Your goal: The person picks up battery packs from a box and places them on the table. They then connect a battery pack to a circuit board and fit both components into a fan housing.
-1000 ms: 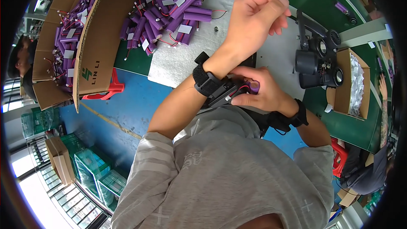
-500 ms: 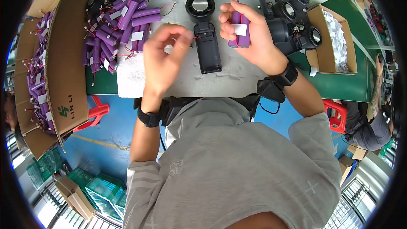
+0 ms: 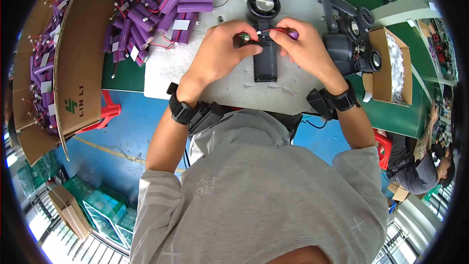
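Observation:
A black handheld fan lies on a pale sheet, its round head (image 3: 264, 4) away from me and its long handle (image 3: 265, 62) toward me. Over the upper handle my left hand (image 3: 217, 51) is closed, pinching a small green part with thin wires (image 3: 246, 37). Facing it, my right hand (image 3: 304, 45) is closed around a purple battery pack (image 3: 293, 34), mostly hidden by the fingers. From the pack a red lead (image 3: 276, 30) runs left between thumb and forefinger to a white connector (image 3: 259, 33). Both fingertips are close together above the handle; whether the parts touch I cannot tell.
Purple battery packs (image 3: 168, 12) with wires are heaped at the far left. A tall cardboard box (image 3: 80, 54) of more packs stands left. Black fan parts (image 3: 339, 46) and a carton (image 3: 403, 76) of white pieces sit right. Another person (image 3: 415, 173) is at the far right.
My right hand has brought the battery pack down to the fan's handle, its lead now stretching left. My left hand has moved in to meet it. The whole view has shifted slightly.

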Action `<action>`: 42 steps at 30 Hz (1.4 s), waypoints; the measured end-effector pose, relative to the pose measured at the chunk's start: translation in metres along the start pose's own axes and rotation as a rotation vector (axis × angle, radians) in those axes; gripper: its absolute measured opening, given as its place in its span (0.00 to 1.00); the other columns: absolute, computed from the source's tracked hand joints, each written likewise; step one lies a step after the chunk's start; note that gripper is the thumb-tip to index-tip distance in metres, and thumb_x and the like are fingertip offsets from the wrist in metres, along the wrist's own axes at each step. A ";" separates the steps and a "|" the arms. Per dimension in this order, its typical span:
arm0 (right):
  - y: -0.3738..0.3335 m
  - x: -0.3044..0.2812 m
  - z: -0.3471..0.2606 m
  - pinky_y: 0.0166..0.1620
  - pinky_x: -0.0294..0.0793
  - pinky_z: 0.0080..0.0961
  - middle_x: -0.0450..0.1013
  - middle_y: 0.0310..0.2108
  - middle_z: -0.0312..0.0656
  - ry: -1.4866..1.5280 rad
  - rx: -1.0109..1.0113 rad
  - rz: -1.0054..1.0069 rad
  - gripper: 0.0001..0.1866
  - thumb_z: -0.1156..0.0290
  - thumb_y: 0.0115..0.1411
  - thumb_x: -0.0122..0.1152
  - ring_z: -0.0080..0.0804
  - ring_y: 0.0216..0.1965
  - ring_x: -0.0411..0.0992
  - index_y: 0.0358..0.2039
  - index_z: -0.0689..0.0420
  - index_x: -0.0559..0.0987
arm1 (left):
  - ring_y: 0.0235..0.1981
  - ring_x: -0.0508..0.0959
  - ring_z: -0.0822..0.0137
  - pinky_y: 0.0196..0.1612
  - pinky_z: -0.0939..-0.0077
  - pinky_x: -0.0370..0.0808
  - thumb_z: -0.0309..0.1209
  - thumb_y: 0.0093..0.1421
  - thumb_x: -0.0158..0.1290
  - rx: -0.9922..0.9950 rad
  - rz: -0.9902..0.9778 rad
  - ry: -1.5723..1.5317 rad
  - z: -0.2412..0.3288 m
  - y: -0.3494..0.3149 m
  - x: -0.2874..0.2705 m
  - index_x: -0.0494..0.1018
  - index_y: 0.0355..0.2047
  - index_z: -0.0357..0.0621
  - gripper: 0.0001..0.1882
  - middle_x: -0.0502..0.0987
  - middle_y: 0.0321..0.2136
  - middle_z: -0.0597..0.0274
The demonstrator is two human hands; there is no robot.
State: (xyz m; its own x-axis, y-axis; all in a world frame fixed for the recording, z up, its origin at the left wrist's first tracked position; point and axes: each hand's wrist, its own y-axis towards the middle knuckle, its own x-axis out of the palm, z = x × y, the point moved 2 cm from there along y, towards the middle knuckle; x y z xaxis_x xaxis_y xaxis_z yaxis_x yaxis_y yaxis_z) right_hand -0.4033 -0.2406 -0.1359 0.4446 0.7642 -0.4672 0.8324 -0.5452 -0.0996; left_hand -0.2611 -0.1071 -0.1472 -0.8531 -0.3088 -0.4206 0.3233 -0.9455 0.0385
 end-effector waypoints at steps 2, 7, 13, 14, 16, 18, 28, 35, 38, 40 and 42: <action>0.005 0.002 0.000 0.17 0.60 0.18 0.69 0.15 0.32 0.003 -0.039 -0.009 0.10 0.66 0.63 0.57 0.17 0.15 0.65 0.32 0.61 0.75 | 0.33 0.74 0.75 0.38 0.80 0.71 0.26 0.52 0.64 -0.056 -0.068 0.009 -0.005 0.011 -0.004 0.75 0.36 0.38 0.12 0.77 0.32 0.65; 0.013 -0.001 0.011 0.17 0.60 0.16 0.68 0.15 0.32 0.228 -0.015 -0.002 0.09 0.66 0.63 0.56 0.16 0.15 0.65 0.33 0.60 0.75 | 0.33 0.74 0.77 0.37 0.81 0.71 0.25 0.52 0.65 0.025 -0.173 -0.107 -0.013 0.026 -0.011 0.75 0.35 0.38 0.12 0.77 0.32 0.67; 0.007 0.003 0.014 0.19 0.61 0.17 0.68 0.16 0.34 0.168 -0.230 0.148 0.06 0.71 0.62 0.58 0.18 0.16 0.65 0.32 0.61 0.75 | 0.35 0.74 0.78 0.38 0.82 0.72 0.25 0.52 0.65 0.034 -0.167 -0.215 -0.016 0.031 -0.007 0.75 0.35 0.38 0.13 0.77 0.32 0.68; 0.006 0.003 0.015 0.19 0.61 0.17 0.68 0.16 0.34 0.166 -0.219 0.160 0.06 0.71 0.62 0.58 0.18 0.16 0.65 0.32 0.61 0.75 | 0.35 0.74 0.78 0.38 0.82 0.72 0.25 0.52 0.65 0.037 -0.182 -0.220 -0.017 0.032 -0.006 0.75 0.35 0.38 0.13 0.77 0.32 0.68; 0.008 0.003 0.012 0.21 0.62 0.19 0.69 0.18 0.36 0.027 -0.441 0.223 0.05 0.73 0.60 0.59 0.19 0.18 0.66 0.31 0.61 0.74 | 0.32 0.75 0.77 0.38 0.80 0.72 0.26 0.52 0.65 0.038 -0.163 -0.217 -0.017 0.032 -0.007 0.76 0.33 0.39 0.11 0.77 0.29 0.68; 0.009 0.003 0.010 0.22 0.62 0.19 0.69 0.19 0.37 -0.051 -0.545 0.261 0.05 0.74 0.59 0.60 0.20 0.19 0.66 0.30 0.62 0.74 | 0.31 0.75 0.76 0.37 0.79 0.73 0.27 0.51 0.65 0.044 -0.163 -0.218 -0.015 0.035 -0.007 0.76 0.33 0.40 0.10 0.78 0.28 0.68; 0.004 0.013 0.013 0.24 0.63 0.19 0.69 0.23 0.39 -0.192 -0.716 0.362 0.06 0.75 0.56 0.63 0.22 0.20 0.64 0.30 0.62 0.74 | 0.28 0.73 0.79 0.34 0.81 0.71 0.26 0.52 0.63 0.036 -0.199 -0.149 -0.011 0.037 -0.008 0.77 0.34 0.40 0.10 0.77 0.27 0.70; 0.009 0.000 0.012 0.24 0.61 0.17 0.70 0.25 0.37 0.068 -0.349 0.345 0.08 0.77 0.54 0.65 0.19 0.20 0.64 0.28 0.63 0.73 | 0.25 0.71 0.80 0.30 0.82 0.69 0.28 0.51 0.66 -0.005 -0.161 -0.095 -0.010 0.040 -0.018 0.77 0.34 0.40 0.12 0.76 0.25 0.70; 0.011 0.004 0.013 0.24 0.61 0.17 0.71 0.25 0.36 0.128 -0.198 0.321 0.09 0.79 0.52 0.66 0.17 0.21 0.63 0.27 0.63 0.72 | 0.25 0.70 0.80 0.30 0.83 0.69 0.29 0.51 0.66 -0.062 -0.185 -0.089 -0.016 0.040 -0.019 0.77 0.34 0.39 0.12 0.76 0.24 0.70; 0.009 0.009 0.006 0.25 0.63 0.18 0.71 0.26 0.37 0.021 -0.426 0.271 0.10 0.81 0.50 0.67 0.20 0.22 0.65 0.27 0.63 0.72 | 0.26 0.72 0.79 0.31 0.82 0.70 0.27 0.52 0.65 -0.051 -0.208 -0.173 -0.020 0.040 -0.017 0.77 0.34 0.39 0.11 0.76 0.25 0.69; 0.008 0.011 -0.001 0.25 0.64 0.19 0.72 0.26 0.38 -0.034 -0.559 0.250 0.10 0.82 0.48 0.67 0.22 0.23 0.66 0.26 0.63 0.72 | 0.27 0.73 0.79 0.32 0.82 0.71 0.26 0.52 0.65 -0.033 -0.210 -0.204 -0.019 0.039 -0.016 0.77 0.33 0.38 0.10 0.76 0.25 0.68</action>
State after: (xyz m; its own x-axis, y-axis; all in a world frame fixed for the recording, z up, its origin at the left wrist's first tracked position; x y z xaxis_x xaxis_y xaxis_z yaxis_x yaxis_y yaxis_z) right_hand -0.3916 -0.2363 -0.1404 0.6458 0.6200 -0.4455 0.7558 -0.4363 0.4883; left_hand -0.2267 -0.1371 -0.1561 -0.9663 -0.1237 -0.2256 0.1407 -0.9882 -0.0609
